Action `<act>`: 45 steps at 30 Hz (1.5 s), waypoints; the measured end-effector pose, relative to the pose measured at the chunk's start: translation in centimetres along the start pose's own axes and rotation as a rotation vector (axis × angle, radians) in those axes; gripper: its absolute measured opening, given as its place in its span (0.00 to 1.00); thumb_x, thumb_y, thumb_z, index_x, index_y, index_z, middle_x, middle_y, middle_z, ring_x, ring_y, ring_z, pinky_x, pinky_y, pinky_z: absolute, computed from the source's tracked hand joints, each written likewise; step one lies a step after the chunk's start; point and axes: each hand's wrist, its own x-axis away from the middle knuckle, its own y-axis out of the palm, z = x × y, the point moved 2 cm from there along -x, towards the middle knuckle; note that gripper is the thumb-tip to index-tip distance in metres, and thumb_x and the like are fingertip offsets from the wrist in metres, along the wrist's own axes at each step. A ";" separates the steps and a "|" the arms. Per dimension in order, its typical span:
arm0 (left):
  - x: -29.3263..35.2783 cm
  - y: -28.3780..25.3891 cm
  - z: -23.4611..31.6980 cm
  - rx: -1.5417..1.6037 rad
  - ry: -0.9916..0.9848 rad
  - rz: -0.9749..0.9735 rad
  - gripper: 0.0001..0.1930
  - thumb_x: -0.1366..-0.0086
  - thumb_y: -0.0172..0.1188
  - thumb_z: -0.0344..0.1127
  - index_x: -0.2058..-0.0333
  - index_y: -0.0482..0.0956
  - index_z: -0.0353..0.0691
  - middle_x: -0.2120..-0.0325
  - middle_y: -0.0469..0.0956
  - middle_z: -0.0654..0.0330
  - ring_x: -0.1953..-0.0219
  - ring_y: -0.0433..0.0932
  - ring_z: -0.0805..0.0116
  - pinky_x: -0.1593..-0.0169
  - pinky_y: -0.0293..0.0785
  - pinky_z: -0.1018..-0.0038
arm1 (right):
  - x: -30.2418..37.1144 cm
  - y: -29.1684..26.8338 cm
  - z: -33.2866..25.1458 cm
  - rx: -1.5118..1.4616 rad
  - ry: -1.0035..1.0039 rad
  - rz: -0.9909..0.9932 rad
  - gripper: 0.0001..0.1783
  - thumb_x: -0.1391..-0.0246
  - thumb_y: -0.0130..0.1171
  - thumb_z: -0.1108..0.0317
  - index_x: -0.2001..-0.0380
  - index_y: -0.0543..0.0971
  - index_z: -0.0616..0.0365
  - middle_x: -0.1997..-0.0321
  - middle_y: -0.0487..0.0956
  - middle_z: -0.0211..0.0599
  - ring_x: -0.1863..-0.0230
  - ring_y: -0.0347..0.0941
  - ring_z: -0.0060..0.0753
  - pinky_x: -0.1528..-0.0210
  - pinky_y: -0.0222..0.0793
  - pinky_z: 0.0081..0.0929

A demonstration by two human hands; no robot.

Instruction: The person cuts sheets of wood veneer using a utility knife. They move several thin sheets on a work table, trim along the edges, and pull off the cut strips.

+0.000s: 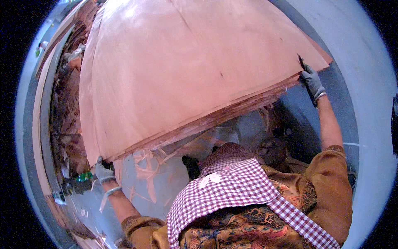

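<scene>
A large, thin, pinkish wood veneer sheet (186, 74) lies on top of a stack of similar sheets (207, 118), whose near edges look ragged. My left hand (104, 171), in a grey glove, is closed on the near left corner, thumb on top and fingers hidden below. At the near right corner is my right hand (312, 82), also gloved in grey. It is closed around a dark, narrow tool (301, 62), whose pointed end sticks out over the sheet. Whether it also pinches the veneer I cannot tell.
Torn veneer strips (146, 168) litter the grey floor (166, 182) below the stack's near edge. Along the left runs a heap of brown veneer scraps (68, 99), with a green item (85, 177) near its lower end. A pale blue surface (352, 50) curves along the right.
</scene>
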 end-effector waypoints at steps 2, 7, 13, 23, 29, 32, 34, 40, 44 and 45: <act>-0.2 2.2 0.0 0.060 -0.020 0.127 0.08 0.37 0.47 0.34 0.67 0.73 0.37 0.68 0.75 0.58 0.67 0.74 0.68 0.66 0.76 0.70 | 0.6 -1.4 1.0 -0.003 -0.049 0.056 0.19 0.45 0.49 0.64 0.50 0.70 0.57 0.76 0.70 0.22 0.78 0.65 0.16 0.78 0.59 0.17; -1.4 -1.4 0.5 0.025 -0.015 0.006 0.08 0.39 0.50 0.34 0.63 0.74 0.38 0.65 0.76 0.57 0.66 0.75 0.69 0.64 0.76 0.71 | 1.6 -0.5 -0.4 0.012 0.009 0.074 0.17 0.45 0.51 0.64 0.53 0.72 0.55 0.75 0.71 0.23 0.78 0.65 0.17 0.78 0.59 0.17; 0.1 -2.1 0.3 -0.079 0.055 -0.015 0.03 0.42 0.55 0.31 0.71 0.75 0.41 0.75 0.76 0.60 0.75 0.74 0.69 0.71 0.73 0.74 | 0.9 -0.6 1.6 0.030 -0.051 0.059 0.20 0.46 0.50 0.64 0.49 0.71 0.55 0.74 0.72 0.24 0.77 0.64 0.17 0.77 0.59 0.17; 15.0 8.8 4.9 -0.662 0.664 0.299 0.12 0.45 0.62 0.38 0.69 0.72 0.36 0.72 0.70 0.60 0.68 0.69 0.67 0.64 0.68 0.72 | 12.4 3.0 2.9 0.333 0.055 0.060 0.12 0.55 0.59 0.64 0.70 0.73 0.59 0.73 0.73 0.34 0.71 0.67 0.27 0.68 0.66 0.30; 26.2 25.8 4.4 -1.432 1.367 -0.682 0.31 0.55 0.67 0.44 0.51 0.70 0.43 0.56 0.71 0.51 0.57 0.71 0.52 0.54 0.68 0.61 | 17.0 4.9 1.6 0.399 0.026 0.033 0.11 0.57 0.58 0.64 0.74 0.73 0.61 0.79 0.73 0.45 0.76 0.69 0.42 0.71 0.66 0.34; 25.1 28.3 1.1 -1.586 1.400 -0.901 0.31 0.54 0.65 0.41 0.47 0.68 0.49 0.52 0.70 0.53 0.59 0.73 0.53 0.58 0.70 0.61 | 14.3 4.2 -1.7 0.459 -0.101 0.055 0.10 0.56 0.57 0.67 0.77 0.70 0.62 0.83 0.70 0.38 0.78 0.65 0.28 0.73 0.63 0.31; 25.0 28.7 0.1 -1.682 1.444 -0.951 0.32 0.52 0.61 0.36 0.45 0.65 0.50 0.50 0.69 0.59 0.63 0.75 0.57 0.63 0.73 0.63 | 13.1 3.9 -2.7 0.461 -0.152 0.056 0.11 0.55 0.57 0.65 0.78 0.70 0.62 0.83 0.69 0.38 0.79 0.65 0.30 0.74 0.63 0.32; 24.1 28.8 -0.7 -1.694 1.494 -0.938 0.29 0.49 0.59 0.38 0.45 0.66 0.52 0.49 0.68 0.60 0.64 0.75 0.59 0.65 0.73 0.64 | 12.4 3.0 -3.5 0.154 -0.079 -0.048 0.11 0.52 0.58 0.63 0.80 0.70 0.57 0.84 0.71 0.29 0.84 0.64 0.23 0.81 0.61 0.24; 23.5 28.6 -1.2 -1.673 1.524 -0.916 0.30 0.50 0.59 0.38 0.46 0.66 0.53 0.50 0.69 0.59 0.65 0.75 0.59 0.65 0.73 0.65 | 12.8 3.5 -4.6 -0.128 0.071 -0.083 0.10 0.51 0.58 0.63 0.78 0.71 0.56 0.84 0.70 0.26 0.86 0.64 0.19 0.84 0.60 0.18; 23.4 28.6 -1.3 -1.668 1.516 -0.922 0.30 0.50 0.59 0.38 0.46 0.66 0.53 0.50 0.69 0.59 0.65 0.75 0.59 0.65 0.73 0.66 | 13.0 3.6 -5.3 -0.199 0.117 -0.083 0.10 0.50 0.59 0.63 0.77 0.71 0.56 0.85 0.69 0.26 0.87 0.65 0.18 0.85 0.60 0.18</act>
